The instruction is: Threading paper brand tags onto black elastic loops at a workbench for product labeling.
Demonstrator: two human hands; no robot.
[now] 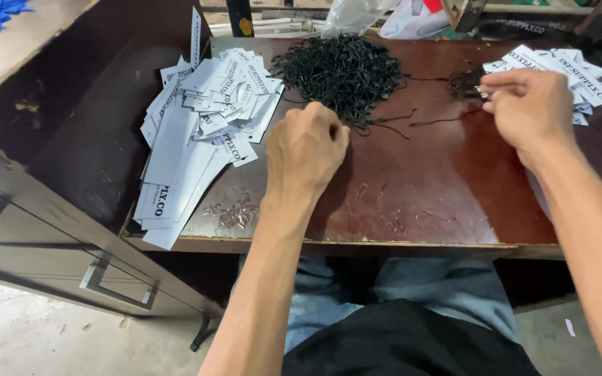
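On the brown worktop [419,188], the left hand [306,150] pinches a string at the black tangle [341,69] while the right hand [529,108] grips a white tag [559,69]; tugging might drag knotted strings loose.

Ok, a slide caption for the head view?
Left hand at black strings, right hand holding tags, on a brown table.

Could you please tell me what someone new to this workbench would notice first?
Probably the tangled heap of black strings at the back middle of the reddish table, with the left hand curled at its near edge. A big spill of white paper tags overhangs the table's left edge, and the right hand pinches at a smaller tag pile far right.
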